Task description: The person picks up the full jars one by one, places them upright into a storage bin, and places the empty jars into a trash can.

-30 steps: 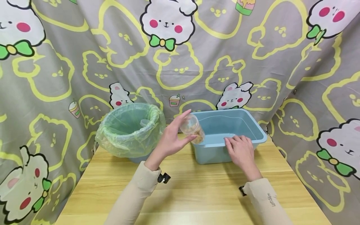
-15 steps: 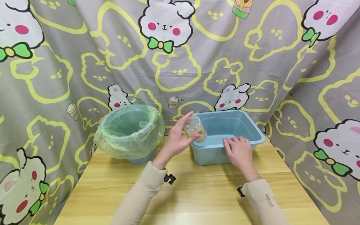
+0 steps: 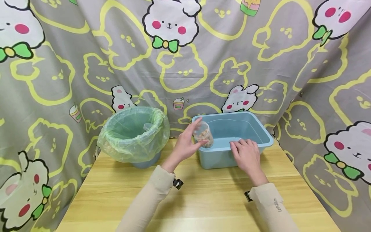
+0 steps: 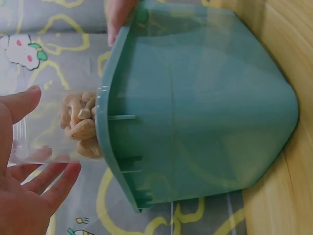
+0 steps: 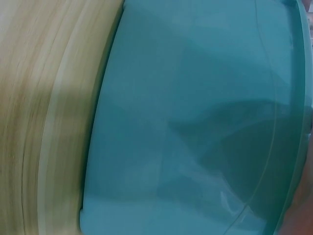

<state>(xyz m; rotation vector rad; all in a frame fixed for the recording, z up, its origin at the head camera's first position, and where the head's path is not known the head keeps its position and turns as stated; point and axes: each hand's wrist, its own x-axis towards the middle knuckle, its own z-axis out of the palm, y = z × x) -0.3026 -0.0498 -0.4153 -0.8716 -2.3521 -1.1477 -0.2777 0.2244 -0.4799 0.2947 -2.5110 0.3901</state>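
Observation:
My left hand [image 3: 186, 145] holds a clear plastic jar [image 3: 207, 130] between thumb and fingers, at the left end of the blue plastic basin [image 3: 220, 159]. The jar stands nearly upright with tan nuts [image 4: 80, 117] in its lower part. In the left wrist view its bottom is hidden behind the basin's rim. My right hand [image 3: 247, 158] grips the basin's front rim right of the middle, fingers bent over the edge. Only a blurred bit of that hand shows at the edge of the right wrist view.
Left of the basin stands a bin [image 3: 145, 163] with a pale green bag [image 3: 130, 151] folded over its rim. A small clear round piece [image 3: 147, 126] shows inside its right edge. Both stand on a wooden table [image 3: 203, 199], before a patterned curtain [image 3: 185, 80].
The left hand has carried the jar rightward and down to the basin's left end, and the jar has gone from tilted to more upright. The right hand keeps its place on the rim.

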